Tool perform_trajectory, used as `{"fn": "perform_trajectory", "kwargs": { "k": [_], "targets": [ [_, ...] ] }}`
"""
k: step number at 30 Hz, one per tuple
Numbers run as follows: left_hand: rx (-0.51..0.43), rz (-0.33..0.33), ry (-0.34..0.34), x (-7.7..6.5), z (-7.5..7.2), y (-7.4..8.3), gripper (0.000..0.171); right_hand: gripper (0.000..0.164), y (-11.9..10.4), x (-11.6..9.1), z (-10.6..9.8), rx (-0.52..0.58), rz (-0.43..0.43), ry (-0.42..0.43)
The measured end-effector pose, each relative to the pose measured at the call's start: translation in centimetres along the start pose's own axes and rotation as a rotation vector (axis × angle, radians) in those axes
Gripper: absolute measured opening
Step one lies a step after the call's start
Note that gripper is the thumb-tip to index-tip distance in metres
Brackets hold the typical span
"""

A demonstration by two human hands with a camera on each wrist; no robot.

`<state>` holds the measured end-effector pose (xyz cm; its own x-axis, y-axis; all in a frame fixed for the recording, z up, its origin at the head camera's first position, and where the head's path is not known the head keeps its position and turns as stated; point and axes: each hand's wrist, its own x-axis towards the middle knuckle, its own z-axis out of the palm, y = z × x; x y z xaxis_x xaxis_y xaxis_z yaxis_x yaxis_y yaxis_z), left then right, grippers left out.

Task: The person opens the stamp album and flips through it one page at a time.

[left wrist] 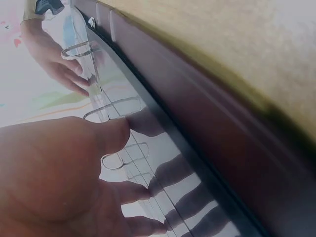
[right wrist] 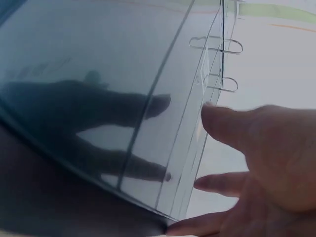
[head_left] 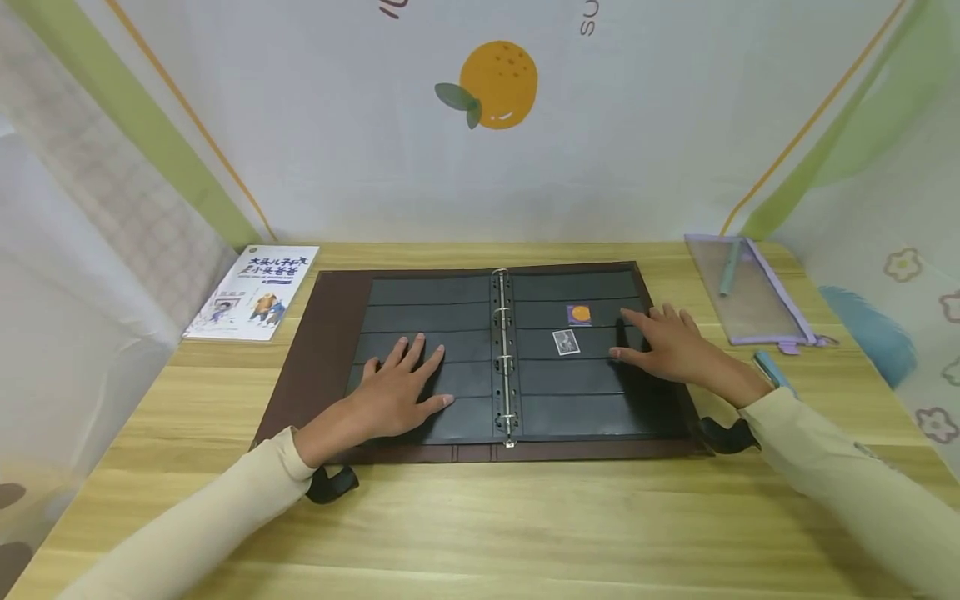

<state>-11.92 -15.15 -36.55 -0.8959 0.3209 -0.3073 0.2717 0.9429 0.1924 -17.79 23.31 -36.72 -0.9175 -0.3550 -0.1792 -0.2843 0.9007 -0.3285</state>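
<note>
A dark brown ring binder [head_left: 292, 358] lies spread on the table, black pocket pages on both sides of its metal rings [head_left: 506, 362]. On the right page are an orange-and-purple stamp-like piece [head_left: 579, 314] and, just below it, a black-and-white one [head_left: 566, 342]. My left hand [head_left: 393, 396] rests on the left page with fingers spread; the left wrist view shows its fingertips meeting their reflections in the glossy sheet. Over the outer part of the right page is my right hand [head_left: 678, 346], thumb and forefinger extended toward the two small pieces, nothing between them.
A white booklet [head_left: 251, 292] with cartoon figures lies at the back left. At the back right is a lilac-edged mesh pouch [head_left: 750, 300] with a pen inside. A blue pen-like object [head_left: 775, 371] lies by the right wrist. Printed cloth [head_left: 337, 150] hangs behind the table.
</note>
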Motion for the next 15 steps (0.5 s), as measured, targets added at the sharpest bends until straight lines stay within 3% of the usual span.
{"fn": "perform_trajectory", "kwargs": {
  "k": [4,7,15],
  "targets": [
    [0.002,-0.002,-0.001,0.0,0.1,0.0,0.075,0.073,-0.2,0.3,0.0,0.069,-0.016,0.045],
    [0.002,-0.004,-0.003,0.0,0.1,0.0,0.075,0.073,-0.1,0.5,-0.3,0.145,0.017,0.07],
    [0.007,0.002,0.001,0.1,0.2,0.0,0.075,0.075,0.6,0.9,-1.5,0.492,0.153,0.129]
  ]
}}
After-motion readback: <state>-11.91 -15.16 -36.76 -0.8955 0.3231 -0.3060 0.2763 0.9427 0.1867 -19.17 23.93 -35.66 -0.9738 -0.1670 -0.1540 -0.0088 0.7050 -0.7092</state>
